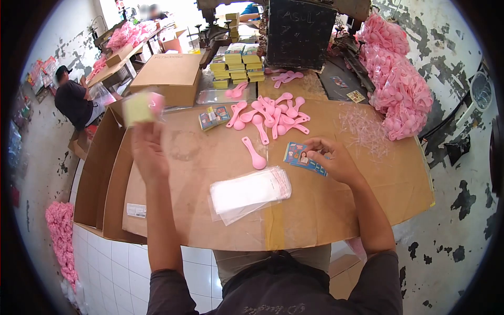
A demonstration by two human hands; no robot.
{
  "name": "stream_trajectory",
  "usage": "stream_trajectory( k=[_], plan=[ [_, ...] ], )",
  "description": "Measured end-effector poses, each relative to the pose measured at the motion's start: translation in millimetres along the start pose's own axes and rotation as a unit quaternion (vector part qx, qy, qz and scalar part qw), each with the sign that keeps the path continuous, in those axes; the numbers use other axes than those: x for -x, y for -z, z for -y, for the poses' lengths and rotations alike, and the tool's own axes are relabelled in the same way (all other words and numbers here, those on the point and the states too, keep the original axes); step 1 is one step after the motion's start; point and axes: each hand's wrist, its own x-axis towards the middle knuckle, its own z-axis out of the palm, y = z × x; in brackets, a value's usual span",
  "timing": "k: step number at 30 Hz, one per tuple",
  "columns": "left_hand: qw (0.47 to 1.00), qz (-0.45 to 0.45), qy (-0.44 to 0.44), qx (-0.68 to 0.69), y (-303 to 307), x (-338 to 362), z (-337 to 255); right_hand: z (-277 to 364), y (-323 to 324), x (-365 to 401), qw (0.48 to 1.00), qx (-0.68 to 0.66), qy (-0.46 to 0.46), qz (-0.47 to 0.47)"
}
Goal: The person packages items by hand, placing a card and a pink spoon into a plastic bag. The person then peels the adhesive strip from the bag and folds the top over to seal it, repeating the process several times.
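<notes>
At the left, my left hand (149,149) is raised, closed on a blurred packet (137,109) showing a pale yellow card and a pink spoon end. It is over the edge of an open cardboard box (100,173). My right hand (332,157), fingers curled, pinches blue printed cards (297,152) lying on the cardboard-covered table (336,210). Between the hands lies a single pink measuring spoon (254,154), with a heap of pink spoons (275,113) behind it. Clear plastic sleeves (249,191) are stacked nearest my body.
A card stack (214,118) sits left of the spoons. Behind are yellow-edged card stacks (239,63), a closed carton (165,73) and a black machine block (299,34). Bagged pink spoons (394,79) and plastic strips (370,128) lie at right. Another person (76,100) sits far left.
</notes>
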Motion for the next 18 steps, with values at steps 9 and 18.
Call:
stream_trajectory(
  k=[9, 18],
  plan=[
    [0.858, 0.329, 0.128, -0.374, -37, 58, 31, -17, 12, 2, 0.948, 0.305, 0.082, -0.035],
    [0.718, 0.544, -0.022, -0.434, -56, 104, 40, -30, 5, -1, 0.987, 0.154, 0.016, -0.044]
  ],
)
